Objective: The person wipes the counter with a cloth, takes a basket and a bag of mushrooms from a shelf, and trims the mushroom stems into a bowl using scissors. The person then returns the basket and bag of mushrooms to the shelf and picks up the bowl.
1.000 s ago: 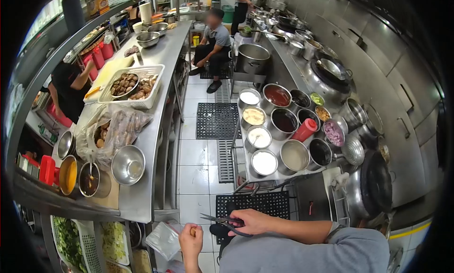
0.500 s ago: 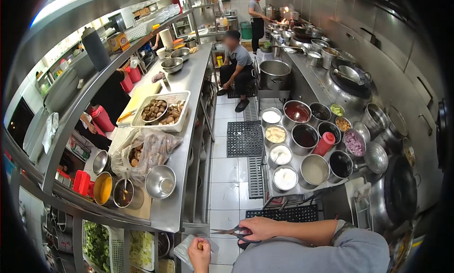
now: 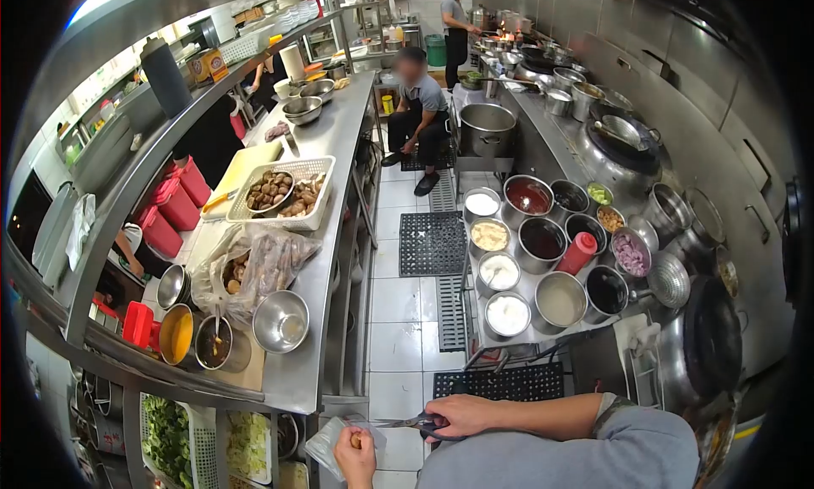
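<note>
My right hand (image 3: 458, 416) is closed around the dark handles of a pair of scissors (image 3: 400, 423), whose blades point left toward my other hand. My left hand (image 3: 354, 457) is closed on a small brown, mushroom-like piece (image 3: 356, 441), partly hidden by the fingers. A clear plastic bag (image 3: 322, 444) shows beside and behind that hand; whether the fingers also grip it I cannot tell. The blade tips reach over the bag's edge, close to the brown piece. Both hands are low in front of my body, above the tiled floor.
On the left steel counter (image 3: 339, 192) are a white basket (image 3: 315, 221) of mushrooms, a plastic bag of mushrooms (image 3: 263, 264) and a steel bowl (image 3: 281, 321). Sauce pots (image 3: 560, 301) crowd the right table. One person (image 3: 420, 103) sits ahead; another (image 3: 456, 31) stands by the stove.
The scissors have shifted left, their blades now reaching over the bag near my left hand. The blades look closer together. My view has moved slightly.
</note>
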The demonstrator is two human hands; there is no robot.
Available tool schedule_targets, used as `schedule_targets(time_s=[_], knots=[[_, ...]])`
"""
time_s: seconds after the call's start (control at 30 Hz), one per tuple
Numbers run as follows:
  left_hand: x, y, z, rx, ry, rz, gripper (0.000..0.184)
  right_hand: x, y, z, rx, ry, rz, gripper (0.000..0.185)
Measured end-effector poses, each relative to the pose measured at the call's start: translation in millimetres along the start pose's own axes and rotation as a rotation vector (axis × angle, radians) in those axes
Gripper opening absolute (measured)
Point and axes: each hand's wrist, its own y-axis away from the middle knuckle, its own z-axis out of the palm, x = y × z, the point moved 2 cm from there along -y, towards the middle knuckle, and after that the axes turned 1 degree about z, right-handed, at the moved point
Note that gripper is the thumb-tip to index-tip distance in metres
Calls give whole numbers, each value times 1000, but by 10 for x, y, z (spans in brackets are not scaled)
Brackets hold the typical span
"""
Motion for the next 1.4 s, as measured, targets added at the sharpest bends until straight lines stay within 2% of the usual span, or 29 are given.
schedule_targets(time_s=[0.2,0.3,0.67,0.9,1.0,1.23,1.27,1.4], knots=[[11,-1,-48,0,41,-53,17,-8,-39,-36,45,16,19,46],[-104,0,-45,43,12,24,14,2,-51,-41,71,13,1,45],[-154,74,-156,88,-6,29,16,-43,-48,-66,40,18,46,55],[-162,75,-113,105,-20,11,17,-24,-50,-101,80,88,19,52],[-142,112,-157,79,-20,-35,17,21,-59,-79,62,23,5,54],[-278,121,-72,118,-7,0,15,67,-72,-53,50,88,-32,52],[-302,137,-90,16,-63,-39,18,112,-92,-29,40,90,-32,51],[-195,119,-57,113,-21,9,19,121,-98,-47,20,67,-1,52]])
